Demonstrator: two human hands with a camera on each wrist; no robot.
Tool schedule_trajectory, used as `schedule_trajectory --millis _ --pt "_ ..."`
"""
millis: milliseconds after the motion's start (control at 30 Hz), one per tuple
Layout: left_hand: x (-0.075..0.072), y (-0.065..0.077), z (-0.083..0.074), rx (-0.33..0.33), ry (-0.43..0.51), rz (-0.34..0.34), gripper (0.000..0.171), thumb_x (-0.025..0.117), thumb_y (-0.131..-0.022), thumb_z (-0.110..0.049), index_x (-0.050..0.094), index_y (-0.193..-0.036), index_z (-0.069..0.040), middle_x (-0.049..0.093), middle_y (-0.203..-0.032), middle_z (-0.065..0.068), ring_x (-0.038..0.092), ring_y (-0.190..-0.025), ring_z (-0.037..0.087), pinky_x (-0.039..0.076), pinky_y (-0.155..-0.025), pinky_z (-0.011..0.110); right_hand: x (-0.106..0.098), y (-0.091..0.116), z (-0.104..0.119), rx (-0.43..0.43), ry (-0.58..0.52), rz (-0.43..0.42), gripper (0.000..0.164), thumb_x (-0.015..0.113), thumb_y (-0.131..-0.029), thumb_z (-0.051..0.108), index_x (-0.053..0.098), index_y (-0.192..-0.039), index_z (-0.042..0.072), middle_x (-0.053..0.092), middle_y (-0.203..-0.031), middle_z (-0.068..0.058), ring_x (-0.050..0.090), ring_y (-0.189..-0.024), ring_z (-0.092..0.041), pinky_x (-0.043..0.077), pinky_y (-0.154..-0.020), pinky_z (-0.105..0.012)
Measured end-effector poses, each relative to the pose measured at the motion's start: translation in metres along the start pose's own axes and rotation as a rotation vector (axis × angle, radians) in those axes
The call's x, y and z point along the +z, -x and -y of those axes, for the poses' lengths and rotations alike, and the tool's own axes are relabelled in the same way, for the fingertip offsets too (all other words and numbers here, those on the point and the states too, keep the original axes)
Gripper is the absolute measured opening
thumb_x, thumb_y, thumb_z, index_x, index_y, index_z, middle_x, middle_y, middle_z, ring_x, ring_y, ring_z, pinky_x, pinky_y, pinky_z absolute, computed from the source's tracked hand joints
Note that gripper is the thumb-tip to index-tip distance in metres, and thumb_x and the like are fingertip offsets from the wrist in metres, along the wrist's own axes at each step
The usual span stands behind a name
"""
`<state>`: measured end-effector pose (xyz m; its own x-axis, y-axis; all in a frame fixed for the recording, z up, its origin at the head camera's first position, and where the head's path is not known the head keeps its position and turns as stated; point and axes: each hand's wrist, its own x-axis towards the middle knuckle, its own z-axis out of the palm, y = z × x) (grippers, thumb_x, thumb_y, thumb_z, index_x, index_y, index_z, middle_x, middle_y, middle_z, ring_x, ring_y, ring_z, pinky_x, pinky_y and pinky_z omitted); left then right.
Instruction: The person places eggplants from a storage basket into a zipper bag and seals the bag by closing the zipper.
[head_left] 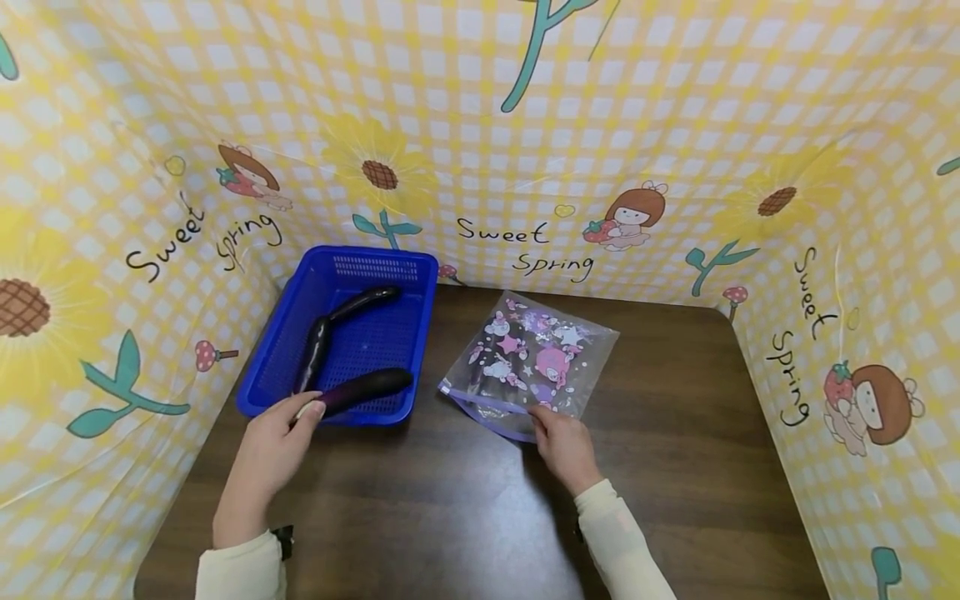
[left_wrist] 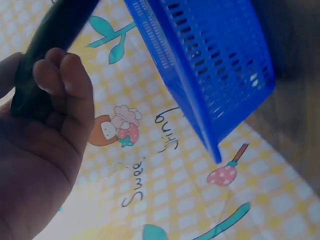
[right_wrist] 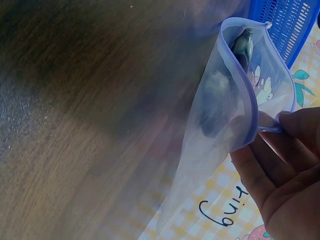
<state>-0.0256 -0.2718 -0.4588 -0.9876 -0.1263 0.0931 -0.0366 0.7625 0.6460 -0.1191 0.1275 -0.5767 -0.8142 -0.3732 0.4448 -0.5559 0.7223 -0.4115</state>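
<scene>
the left hand (head_left: 277, 446) grips an eggplant (head_left: 367, 390) over the near side of the blue basket (head_left: 367, 340); the right hand (head_left: 567, 447) pinches the open mouth of a clear bag (head_left: 517, 358) beside it.

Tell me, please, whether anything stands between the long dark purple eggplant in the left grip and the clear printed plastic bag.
Only the blue perforated plastic basket's right rim lies between the eggplant and bag, near the eggplant's tip.
</scene>
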Motion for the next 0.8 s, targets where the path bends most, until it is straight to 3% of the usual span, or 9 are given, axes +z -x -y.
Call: schedule_trajectory --millis 100,233,333,500,667,800 --pt "0.007 0.004 -0.001 0.000 0.068 -0.022 0.037 0.054 -0.107 -0.028 0.065 -0.130 -0.001 0.068 -0.111 0.023 0.062 -0.103 0.040 0.048 -0.085 0.051 0.000 0.000 0.000 0.002 -0.001 0.003 0.015 0.075 -0.088 0.003 0.073 -0.102 0.007 0.074 -0.086 -0.009 0.069 -0.067 -0.029 0.055 -0.062 -0.046" --pt "0.024 0.006 -0.006 0.014 0.138 0.020 0.034 0.054 -0.107 -0.026 0.067 -0.129 -0.004 0.069 -0.101 0.011 0.062 -0.089 0.024 0.050 -0.076 0.040 0.000 0.000 0.000 -0.004 -0.005 -0.009 0.016 0.076 -0.087 0.001 0.073 -0.101 0.006 0.074 -0.086 -0.010 0.069 -0.067 -0.029 0.055 -0.061 -0.046" --pt "0.046 0.010 -0.013 0.055 0.179 0.053 0.029 0.057 -0.105 -0.022 0.070 -0.125 -0.004 0.071 -0.113 0.010 0.064 -0.101 0.025 0.051 -0.086 0.046 0.000 0.000 0.000 -0.014 0.003 -0.017 0.016 0.076 -0.086 0.001 0.073 -0.101 0.006 0.074 -0.085 -0.010 0.069 -0.065 -0.029 0.054 -0.060 -0.046" --pt "0.086 0.020 -0.027 0.110 0.214 0.117 0.021 0.062 -0.102 -0.019 0.073 -0.117 -0.008 0.071 -0.114 0.005 0.064 -0.105 0.023 0.050 -0.090 0.049 0.000 0.000 0.000 -0.018 0.008 -0.017 0.016 0.075 -0.086 0.001 0.073 -0.102 0.007 0.074 -0.084 -0.009 0.069 -0.065 -0.029 0.054 -0.059 -0.046" --pt "0.115 0.022 -0.039 0.087 0.203 0.167 0.018 0.064 -0.101 -0.018 0.073 -0.115 -0.013 0.070 -0.112 0.001 0.064 -0.103 0.020 0.049 -0.091 0.047 0.002 0.000 0.000 -0.013 0.007 -0.015 0.016 0.075 -0.088 0.003 0.073 -0.103 0.007 0.074 -0.084 -0.009 0.069 -0.065 -0.029 0.054 -0.060 -0.046" --pt "0.137 0.023 -0.047 0.051 0.183 0.134 0.022 0.062 -0.102 -0.019 0.072 -0.119 -0.008 0.070 -0.117 0.007 0.064 -0.110 0.028 0.048 -0.095 0.050 0.002 0.001 0.000 -0.024 0.011 -0.034 0.017 0.076 -0.086 0.002 0.073 -0.102 0.006 0.073 -0.082 -0.009 0.068 -0.063 -0.029 0.053 -0.058 -0.046"
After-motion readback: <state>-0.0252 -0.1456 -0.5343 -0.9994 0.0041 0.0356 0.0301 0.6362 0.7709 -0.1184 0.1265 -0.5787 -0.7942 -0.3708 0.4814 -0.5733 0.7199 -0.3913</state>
